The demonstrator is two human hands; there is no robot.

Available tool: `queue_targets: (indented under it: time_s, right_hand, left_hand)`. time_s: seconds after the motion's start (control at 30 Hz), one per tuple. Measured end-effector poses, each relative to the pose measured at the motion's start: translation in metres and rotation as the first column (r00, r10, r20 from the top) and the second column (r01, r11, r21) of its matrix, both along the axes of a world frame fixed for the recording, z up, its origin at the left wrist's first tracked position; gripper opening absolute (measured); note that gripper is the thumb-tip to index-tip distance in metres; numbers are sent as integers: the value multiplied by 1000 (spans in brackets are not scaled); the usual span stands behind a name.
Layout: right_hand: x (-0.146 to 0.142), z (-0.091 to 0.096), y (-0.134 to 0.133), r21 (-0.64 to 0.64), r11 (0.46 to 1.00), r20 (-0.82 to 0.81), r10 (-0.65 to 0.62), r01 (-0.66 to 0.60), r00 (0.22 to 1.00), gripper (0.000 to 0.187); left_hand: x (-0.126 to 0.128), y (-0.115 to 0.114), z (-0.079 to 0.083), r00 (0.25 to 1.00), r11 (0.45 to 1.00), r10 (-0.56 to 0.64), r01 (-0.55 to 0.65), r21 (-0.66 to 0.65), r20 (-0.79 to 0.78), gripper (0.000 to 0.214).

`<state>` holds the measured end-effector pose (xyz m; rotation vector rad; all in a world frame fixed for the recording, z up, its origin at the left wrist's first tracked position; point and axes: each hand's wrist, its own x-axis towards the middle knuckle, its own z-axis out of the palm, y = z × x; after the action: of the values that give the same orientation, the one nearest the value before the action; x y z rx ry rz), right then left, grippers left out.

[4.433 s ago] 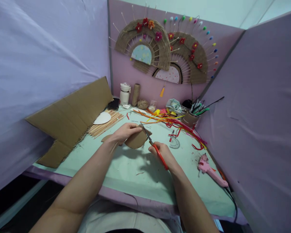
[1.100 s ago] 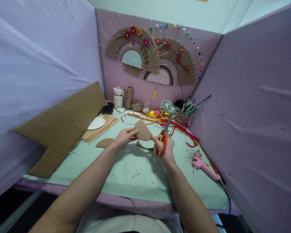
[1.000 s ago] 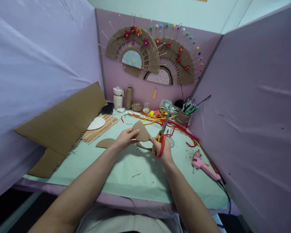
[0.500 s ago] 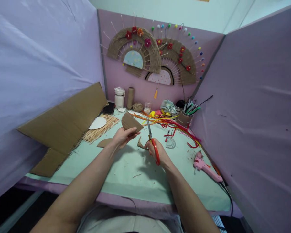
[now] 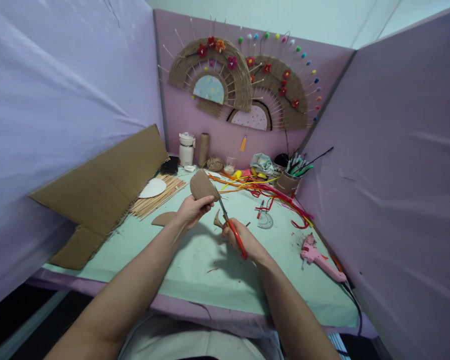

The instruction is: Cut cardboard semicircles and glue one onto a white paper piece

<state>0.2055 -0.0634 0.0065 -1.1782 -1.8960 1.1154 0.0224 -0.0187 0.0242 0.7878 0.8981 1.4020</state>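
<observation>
Between thumb and fingers, my left hand (image 5: 192,210) pinches a brown half-round piece of cardboard (image 5: 202,185), held up above the table. My right hand (image 5: 242,235) grips scissors (image 5: 237,239) with red-orange handles. The scissor blades reach up to the right edge of the cardboard piece; whether they are closed around it is too small to tell. Below the hands, a curved cardboard offcut (image 5: 218,219) lies near my right hand. Another cardboard half-circle (image 5: 164,218) rests flat on the table, partly behind my left wrist.
A large cardboard sheet (image 5: 101,190) leans at left beside thin wooden sticks (image 5: 161,195) and a white paper disc (image 5: 152,188). To the right are a pink glue gun (image 5: 320,257), a protractor (image 5: 265,220) and coloured pipe cleaners (image 5: 281,199). Decorated fans (image 5: 213,75) hang behind.
The scissors have tilted left, bringing their blades to the edge of the cardboard piece. A small dark scrap now shows beside my right hand. The whole view has shifted slightly.
</observation>
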Motion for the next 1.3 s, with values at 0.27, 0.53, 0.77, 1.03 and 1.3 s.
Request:
queue_targets:
  time_s: [0.27,0.53,0.77,1.03,1.3]
  right_hand:
    - [2,1,0,26,995,-9,101,-101,995,31]
    - [3,4,-1,33,992,-3,121,-120,993,25]
    - [2,2,0,7,998,-3,56,-56,998,27]
    - [2,-7,4,-41,999,83,11,-7,997,34]
    - [-1,-10,5,-145,989,51,-26,33,998,35]
  left_hand:
    - [1,0,-1,1000,1000,3,-2,10,-20,28]
    - [0,-1,-1,999,1000,-18,18,7,-39,33]
    - [0,0,-2,999,1000,-16,16,-1,-48,33]
    - [0,1,-3,998,1000,-19,17,-21,-66,31]
    - [1,-1,-2,997,999,-23,20,-38,-76,30]
